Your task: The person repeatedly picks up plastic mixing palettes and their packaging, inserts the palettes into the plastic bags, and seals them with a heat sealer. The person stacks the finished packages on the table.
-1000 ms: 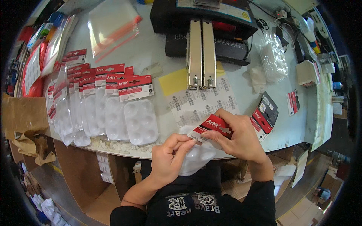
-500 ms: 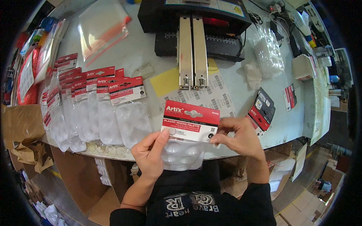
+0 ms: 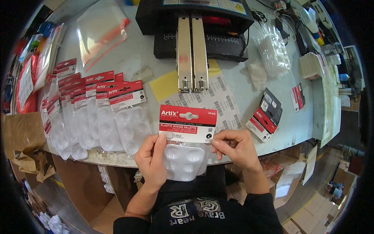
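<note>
A white plastic paint palette (image 3: 184, 160) with round wells, in a clear bag under a red and white header card (image 3: 187, 123), hangs upright in front of me at the table's near edge. My left hand (image 3: 152, 159) grips its left side, the thumb lying over the card's lower left corner. At the opposite lower corner, the fingers of my right hand (image 3: 237, 149) are closed in a pinch on the pack's edge. Several more bagged palettes (image 3: 130, 126) with the same kind of card lie overlapping on the left of the table.
A black machine (image 3: 194, 17) with two metal rails (image 3: 193, 54) stands at the back. Under the rails lie label sheets (image 3: 212, 97) and yellow paper (image 3: 163, 86). To the right are folded header cards (image 3: 267, 115), a card stack (image 3: 311, 66) and clear plastic strips (image 3: 272, 50). Clear bags (image 3: 100, 33) lie back left.
The pack has turned to face me more squarely and shifted slightly left, showing more of the wells. My right hand has moved left and a little down along with the card's corner.
</note>
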The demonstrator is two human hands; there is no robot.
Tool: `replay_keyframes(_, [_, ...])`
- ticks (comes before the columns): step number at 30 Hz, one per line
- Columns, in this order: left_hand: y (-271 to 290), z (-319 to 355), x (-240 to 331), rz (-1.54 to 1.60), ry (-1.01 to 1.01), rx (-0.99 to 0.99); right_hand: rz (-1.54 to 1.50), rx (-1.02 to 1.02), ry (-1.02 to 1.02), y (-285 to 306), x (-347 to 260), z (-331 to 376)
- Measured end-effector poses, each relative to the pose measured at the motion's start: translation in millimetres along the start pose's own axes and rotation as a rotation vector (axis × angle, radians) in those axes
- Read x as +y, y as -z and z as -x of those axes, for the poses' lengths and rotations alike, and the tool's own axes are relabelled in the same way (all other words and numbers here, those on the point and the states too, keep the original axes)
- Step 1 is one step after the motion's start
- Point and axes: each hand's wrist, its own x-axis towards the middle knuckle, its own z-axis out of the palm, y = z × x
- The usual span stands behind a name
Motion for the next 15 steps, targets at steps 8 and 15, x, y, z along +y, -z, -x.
replay_keyframes(8, [-22, -53, -21, -0.207, -0.093, -0.031, -0.305, 0.243, 0.080, -10, 24, -56])
replay_keyframes(15, [-35, -87, -40, -0.104, -0.115, -0.009, -0.395, 0.290, 0.152, -2, 28, -90])
